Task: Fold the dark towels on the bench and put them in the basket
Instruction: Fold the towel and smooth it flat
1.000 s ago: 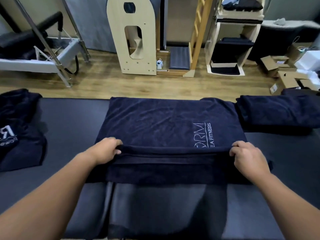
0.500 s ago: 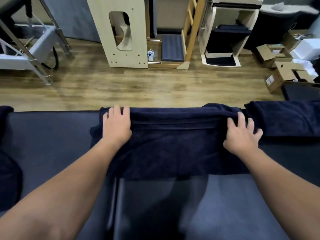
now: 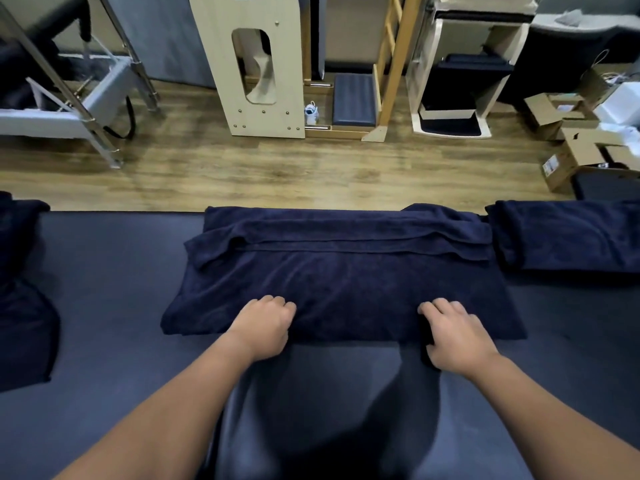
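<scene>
Towel: plush navy terry, folded oblong | left hand, right hand: pinching near fold

both hands on folded towel

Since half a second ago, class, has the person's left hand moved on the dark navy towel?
Yes. The left hand has come back toward the person, from the dark navy towel's far folded edge to its near edge by the bench's front.
</scene>
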The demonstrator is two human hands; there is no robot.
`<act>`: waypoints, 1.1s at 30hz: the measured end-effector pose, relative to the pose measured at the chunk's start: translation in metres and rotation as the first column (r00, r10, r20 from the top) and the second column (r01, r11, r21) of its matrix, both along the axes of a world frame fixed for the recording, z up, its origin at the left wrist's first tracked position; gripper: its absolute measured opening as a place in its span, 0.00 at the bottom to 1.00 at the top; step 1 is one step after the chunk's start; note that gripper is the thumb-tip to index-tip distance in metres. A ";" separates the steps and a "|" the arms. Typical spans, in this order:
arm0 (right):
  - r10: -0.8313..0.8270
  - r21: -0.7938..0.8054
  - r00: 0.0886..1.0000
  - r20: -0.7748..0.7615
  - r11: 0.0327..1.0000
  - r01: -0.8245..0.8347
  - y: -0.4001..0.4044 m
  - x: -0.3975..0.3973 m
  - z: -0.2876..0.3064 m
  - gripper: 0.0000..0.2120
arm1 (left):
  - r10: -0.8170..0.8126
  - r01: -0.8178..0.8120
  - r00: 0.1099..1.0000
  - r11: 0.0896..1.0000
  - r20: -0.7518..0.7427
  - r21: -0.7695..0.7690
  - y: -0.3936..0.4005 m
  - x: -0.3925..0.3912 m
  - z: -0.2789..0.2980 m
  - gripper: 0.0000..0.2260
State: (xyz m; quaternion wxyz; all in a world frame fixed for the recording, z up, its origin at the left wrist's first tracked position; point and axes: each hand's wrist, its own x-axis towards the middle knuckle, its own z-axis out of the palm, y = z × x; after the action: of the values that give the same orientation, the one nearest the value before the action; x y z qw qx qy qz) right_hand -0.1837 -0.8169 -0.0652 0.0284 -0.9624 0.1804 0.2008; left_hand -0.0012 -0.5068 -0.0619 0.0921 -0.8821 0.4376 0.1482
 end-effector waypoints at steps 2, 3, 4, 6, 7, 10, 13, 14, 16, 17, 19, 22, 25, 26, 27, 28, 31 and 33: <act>-0.008 -0.054 0.999 0.051 0.998 0.011 0.001 -0.006 -0.008 0.14 | 0.044 -0.044 0.999 0.999 -0.015 0.009 0.000 -0.007 -0.001 0.03; -0.016 -0.074 0.996 0.092 0.997 0.022 0.002 -0.010 -0.012 0.11 | 0.059 -0.058 0.998 0.998 -0.023 0.018 0.000 -0.010 0.000 0.03; -0.024 -0.078 0.993 0.115 0.996 0.033 0.004 -0.014 -0.016 0.10 | 0.070 -0.069 0.997 0.997 -0.038 0.030 0.000 -0.014 0.000 0.04; -0.032 -0.072 0.990 0.139 0.997 0.043 0.009 -0.023 -0.019 0.11 | 0.094 -0.089 0.992 0.994 -0.085 0.061 0.001 -0.022 0.001 0.04; -0.024 -0.072 0.989 0.148 0.997 0.035 0.012 -0.029 -0.019 0.13 | 0.105 -0.097 0.988 0.992 -0.114 0.078 0.002 -0.027 0.003 0.04; -0.010 -0.065 0.995 0.103 0.998 0.017 0.022 -0.047 -0.011 0.11 | 0.120 -0.101 0.978 0.989 -0.174 0.111 0.009 -0.045 0.007 0.05; -0.003 -0.058 0.999 0.051 0.998 0.006 0.027 -0.066 -0.007 0.08 | 0.142 -0.120 0.970 0.986 -0.199 0.115 0.018 -0.066 0.010 0.07; -0.002 -0.044 0.999 0.043 0.999 0.004 0.030 -0.072 -0.006 0.08 | 0.151 -0.130 0.967 0.985 -0.206 0.113 0.021 -0.074 0.010 0.07; -0.011 0.001 0.999 0.039 1.000 0.011 0.033 -0.083 -0.004 0.07 | 0.164 -0.142 0.962 0.984 -0.220 0.112 0.026 -0.086 0.011 0.06; -0.011 0.024 1.000 0.023 1.000 0.011 0.035 -0.088 -0.002 0.07 | 0.169 -0.145 0.959 0.983 -0.229 0.116 0.029 -0.093 0.012 0.06; -0.022 0.062 1.000 -0.017 0.998 0.023 0.038 -0.098 0.001 0.06 | 0.181 -0.153 0.950 0.980 -0.254 0.126 0.033 -0.105 0.015 0.06; -0.042 0.094 0.996 -0.075 0.994 0.049 0.042 -0.108 0.005 0.05 | 0.226 -0.186 0.918 0.971 -0.326 0.150 0.039 -0.121 0.015 0.07; -0.098 0.154 0.990 -0.101 0.982 0.113 0.043 -0.116 0.009 0.04 | 0.297 -0.253 0.868 0.954 -0.398 0.159 0.043 -0.128 0.016 0.10; -0.134 0.189 0.986 -0.098 0.970 0.151 0.043 -0.116 0.011 0.03 | 0.335 -0.299 0.842 0.942 -0.423 0.152 0.044 -0.127 0.017 0.12; -0.171 0.226 0.981 -0.090 0.956 0.187 0.042 -0.114 0.013 0.02 | 0.374 -0.350 0.818 0.927 -0.437 0.136 0.044 -0.125 0.018 0.14; -0.209 0.258 0.975 -0.073 0.941 0.221 0.040 -0.110 0.014 0.03 | 0.410 -0.403 0.805 0.908 -0.429 0.113 0.046 -0.123 0.018 0.14; -0.244 0.250 0.969 0.028 0.940 0.230 0.034 -0.094 0.014 0.05 | 0.489 -0.499 0.840 0.866 -0.234 0.019 0.050 -0.116 0.017 0.07; -0.189 0.142 0.974 0.121 0.975 0.172 0.028 -0.080 0.011 0.07 | 0.552 -0.557 0.828 0.830 -0.097 -0.025 0.055 -0.109 0.017 0.17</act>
State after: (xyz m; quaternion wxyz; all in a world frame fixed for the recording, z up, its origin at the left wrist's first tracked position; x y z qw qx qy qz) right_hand -0.2638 -0.7890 -0.0538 0.1217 -0.9493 0.2515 0.1439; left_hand -0.1107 -0.4521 -0.0444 0.0033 -0.9659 0.1701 0.1950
